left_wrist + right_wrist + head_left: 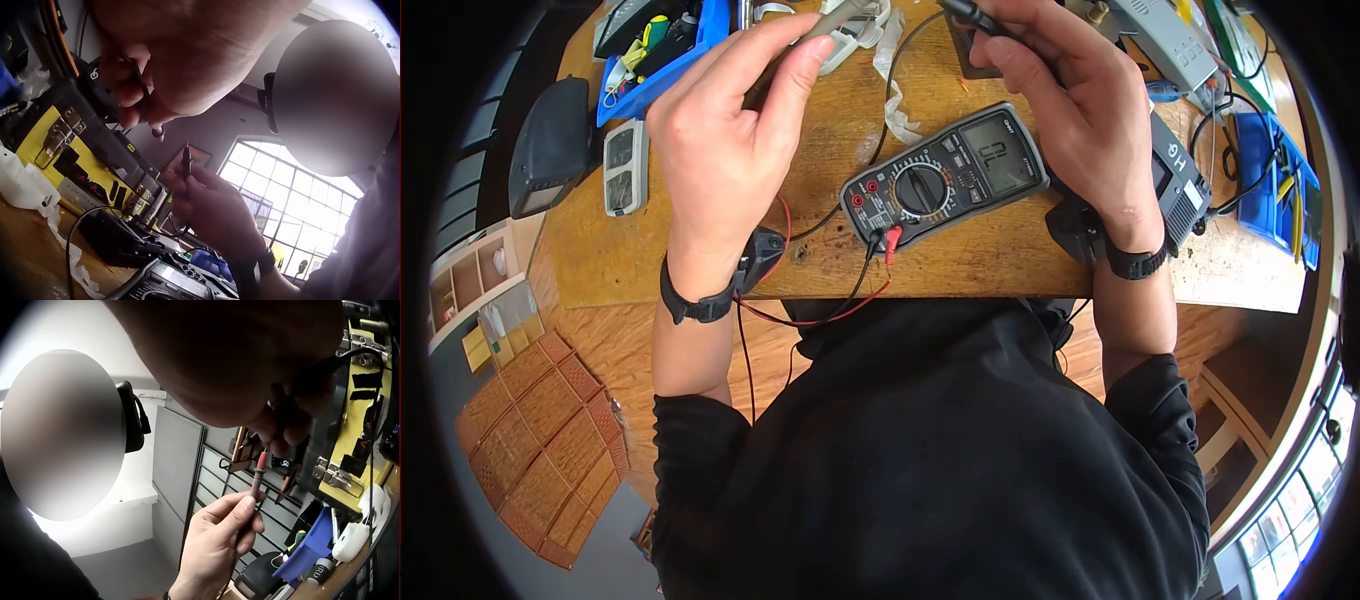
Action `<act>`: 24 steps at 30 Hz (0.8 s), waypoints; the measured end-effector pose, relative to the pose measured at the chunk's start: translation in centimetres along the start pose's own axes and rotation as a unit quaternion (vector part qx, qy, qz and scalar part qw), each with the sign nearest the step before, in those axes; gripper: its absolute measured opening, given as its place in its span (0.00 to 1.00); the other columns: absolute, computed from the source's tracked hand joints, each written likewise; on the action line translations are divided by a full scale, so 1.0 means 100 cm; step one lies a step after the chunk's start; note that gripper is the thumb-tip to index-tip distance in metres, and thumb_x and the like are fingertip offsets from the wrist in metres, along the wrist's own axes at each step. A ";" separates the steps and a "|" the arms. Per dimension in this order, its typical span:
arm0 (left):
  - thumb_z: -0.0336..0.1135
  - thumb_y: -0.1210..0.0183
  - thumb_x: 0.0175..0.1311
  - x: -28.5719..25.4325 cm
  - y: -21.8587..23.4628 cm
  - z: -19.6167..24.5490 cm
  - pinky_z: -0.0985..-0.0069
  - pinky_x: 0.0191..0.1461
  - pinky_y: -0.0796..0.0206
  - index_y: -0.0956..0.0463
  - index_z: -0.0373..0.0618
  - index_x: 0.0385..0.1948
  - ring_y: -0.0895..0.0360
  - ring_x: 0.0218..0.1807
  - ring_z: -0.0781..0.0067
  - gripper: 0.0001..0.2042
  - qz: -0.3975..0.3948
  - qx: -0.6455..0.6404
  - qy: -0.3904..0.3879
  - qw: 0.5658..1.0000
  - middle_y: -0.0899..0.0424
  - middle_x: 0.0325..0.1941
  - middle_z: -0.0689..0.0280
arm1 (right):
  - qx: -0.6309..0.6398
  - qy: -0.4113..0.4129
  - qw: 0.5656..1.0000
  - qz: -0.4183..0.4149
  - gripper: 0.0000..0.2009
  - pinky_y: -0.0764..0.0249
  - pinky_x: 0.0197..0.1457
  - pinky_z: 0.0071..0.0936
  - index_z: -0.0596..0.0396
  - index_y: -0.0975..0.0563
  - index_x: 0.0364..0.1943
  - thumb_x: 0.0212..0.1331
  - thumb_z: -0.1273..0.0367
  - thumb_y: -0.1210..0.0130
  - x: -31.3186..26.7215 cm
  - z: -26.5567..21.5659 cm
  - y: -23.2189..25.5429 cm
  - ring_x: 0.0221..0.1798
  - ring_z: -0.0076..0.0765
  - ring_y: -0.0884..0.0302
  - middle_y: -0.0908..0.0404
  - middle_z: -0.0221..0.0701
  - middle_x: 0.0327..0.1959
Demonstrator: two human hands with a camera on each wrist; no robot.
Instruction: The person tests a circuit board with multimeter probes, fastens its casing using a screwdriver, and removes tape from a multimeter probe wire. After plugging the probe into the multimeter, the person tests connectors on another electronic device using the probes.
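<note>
Between thumb and fingers, my left hand [735, 135] pinches a multimeter test probe; the right wrist view shows this probe [257, 479] as grey with a red section near the tip. My right hand [1090, 120] grips a black test probe [187, 161], its thin metal tip pointing up in the left wrist view. Both hands are raised over the bench, the probes leaning toward each other. Below and between them lies a digital multimeter [922, 190], dial turned and screen [996, 154] lit with what looks like "OL". A red plug [892, 240] and a black plug [873, 240] sit in its lower sockets.
The wooden bench [820, 270] also carries a blue bin [640, 95] of tools at left and a grey-white case [625, 168]. A grey instrument [1170, 45] and another blue bin [1265, 215] stand at right. A black-and-yellow toolbox [81, 159] is behind. Leads loop over the bench edge.
</note>
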State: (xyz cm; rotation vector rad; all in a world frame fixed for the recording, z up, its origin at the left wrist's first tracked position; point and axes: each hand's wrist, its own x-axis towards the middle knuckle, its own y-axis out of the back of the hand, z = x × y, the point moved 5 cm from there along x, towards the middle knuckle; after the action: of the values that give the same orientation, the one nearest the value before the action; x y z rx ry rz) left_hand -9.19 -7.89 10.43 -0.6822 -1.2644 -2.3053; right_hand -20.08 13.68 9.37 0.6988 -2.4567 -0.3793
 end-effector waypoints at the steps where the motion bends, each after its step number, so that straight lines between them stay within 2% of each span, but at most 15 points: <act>1: 0.29 0.27 0.71 -0.001 0.000 -0.001 0.82 0.44 0.24 0.11 0.36 0.52 0.13 0.38 0.81 0.12 0.006 -0.014 -0.004 1.000 0.07 0.38 0.63 | 0.000 -0.020 1.000 0.013 0.10 0.20 0.41 0.25 0.70 0.18 0.53 0.73 0.77 0.40 -0.007 0.000 0.000 0.39 0.28 0.15 0.10 0.39 0.40; 2: 0.29 0.27 0.71 -0.001 -0.001 0.000 0.82 0.44 0.24 0.11 0.36 0.52 0.13 0.38 0.81 0.12 0.004 -0.013 -0.005 1.000 0.07 0.38 0.63 | 0.000 -0.039 0.999 0.028 0.10 0.22 0.42 0.24 0.70 0.18 0.52 0.75 0.75 0.40 -0.008 -0.003 0.000 0.38 0.26 0.17 0.11 0.38 0.39; 4: 0.28 0.27 0.70 -0.006 0.009 0.000 0.81 0.46 0.23 0.10 0.36 0.51 0.12 0.41 0.80 0.11 0.090 -0.122 0.055 0.987 0.07 0.41 0.61 | 0.051 -0.059 0.997 0.026 0.11 0.23 0.42 0.23 0.70 0.18 0.53 0.77 0.73 0.40 -0.010 0.007 0.000 0.39 0.24 0.19 0.11 0.35 0.39; 6: 0.26 0.28 0.70 -0.004 0.010 0.006 0.81 0.47 0.23 0.10 0.37 0.50 0.13 0.41 0.81 0.10 0.066 -0.085 0.066 0.992 0.07 0.42 0.62 | 0.101 -0.076 0.992 0.021 0.12 0.25 0.43 0.21 0.70 0.18 0.53 0.79 0.70 0.40 -0.010 0.017 -0.005 0.39 0.22 0.21 0.12 0.33 0.39; 8: 0.27 0.25 0.65 -0.005 -0.002 0.018 0.77 0.31 0.31 0.10 0.42 0.46 0.21 0.26 0.71 0.10 -0.006 -0.060 -0.068 0.996 0.12 0.32 0.63 | 0.205 -0.022 0.977 0.047 0.13 0.27 0.43 0.19 0.70 0.18 0.53 0.80 0.69 0.40 -0.011 0.016 -0.011 0.40 0.18 0.24 0.14 0.27 0.38; 9: 0.27 0.25 0.64 -0.007 -0.008 0.024 0.77 0.31 0.32 0.10 0.42 0.46 0.22 0.26 0.73 0.10 -0.027 -0.049 -0.080 0.995 0.12 0.31 0.64 | 0.208 -0.023 0.977 0.046 0.13 0.27 0.43 0.19 0.70 0.18 0.53 0.80 0.69 0.40 -0.013 0.013 -0.013 0.40 0.18 0.24 0.14 0.27 0.38; 10: 0.27 0.25 0.64 -0.009 -0.008 0.027 0.77 0.31 0.32 0.10 0.42 0.46 0.22 0.26 0.73 0.10 -0.029 -0.047 -0.079 0.995 0.12 0.31 0.64 | 0.218 -0.042 0.974 0.049 0.12 0.28 0.42 0.18 0.69 0.17 0.52 0.79 0.69 0.38 -0.015 0.010 -0.014 0.40 0.16 0.24 0.14 0.25 0.38; 12: 0.24 0.26 0.67 -0.012 -0.008 0.027 0.80 0.41 0.26 0.10 0.36 0.48 0.17 0.35 0.79 0.10 -0.044 -0.036 -0.048 0.997 0.08 0.37 0.64 | 0.229 -0.063 0.970 0.053 0.11 0.30 0.41 0.17 0.68 0.16 0.51 0.77 0.70 0.36 -0.018 0.013 -0.016 0.39 0.14 0.25 0.15 0.23 0.37; 15: 0.24 0.25 0.66 -0.019 -0.012 0.027 0.81 0.40 0.26 0.11 0.36 0.49 0.17 0.35 0.79 0.12 -0.062 -0.036 -0.046 0.996 0.09 0.37 0.64 | 0.300 -0.076 0.950 0.030 0.07 0.36 0.36 0.14 0.64 0.14 0.46 0.72 0.73 0.31 -0.021 0.034 -0.019 0.35 0.09 0.29 0.15 0.20 0.36; 18: 0.25 0.24 0.65 -0.027 -0.016 0.030 0.82 0.39 0.26 0.11 0.36 0.49 0.16 0.35 0.78 0.13 -0.081 -0.039 -0.055 0.994 0.09 0.37 0.63 | 0.309 -0.103 0.945 0.040 0.06 0.37 0.35 0.14 0.62 0.13 0.45 0.72 0.73 0.31 -0.025 0.037 -0.020 0.33 0.09 0.30 0.15 0.19 0.35; 20: 0.26 0.23 0.63 -0.032 -0.019 0.028 0.80 0.39 0.25 0.12 0.36 0.51 0.15 0.36 0.76 0.15 -0.080 -0.062 -0.053 0.993 0.08 0.38 0.62 | 0.294 -0.122 0.947 0.033 0.05 0.34 0.36 0.14 0.62 0.13 0.45 0.72 0.74 0.31 -0.028 0.036 -0.024 0.34 0.10 0.28 0.15 0.19 0.34; 22: 0.26 0.22 0.62 -0.035 -0.019 0.033 0.79 0.39 0.25 0.12 0.35 0.51 0.16 0.36 0.76 0.16 -0.058 -0.041 -0.073 0.995 0.09 0.39 0.62 | 0.279 -0.080 0.953 0.084 0.04 0.30 0.40 0.15 0.63 0.14 0.44 0.72 0.75 0.33 -0.029 0.034 -0.029 0.35 0.11 0.24 0.14 0.20 0.34; 24: 0.26 0.22 0.61 -0.041 -0.014 0.042 0.79 0.38 0.25 0.13 0.35 0.51 0.16 0.35 0.75 0.17 -0.038 -0.017 -0.095 0.995 0.09 0.39 0.62 | 0.291 -0.081 0.950 0.077 0.04 0.28 0.41 0.15 0.63 0.14 0.43 0.72 0.75 0.35 -0.027 0.042 -0.027 0.36 0.12 0.23 0.14 0.21 0.35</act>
State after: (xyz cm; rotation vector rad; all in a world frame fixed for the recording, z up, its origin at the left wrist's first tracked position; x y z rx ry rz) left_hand -5.85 -3.06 8.96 -0.8992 -1.3576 -2.3737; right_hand -19.45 13.46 3.75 0.7155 -2.7781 0.3843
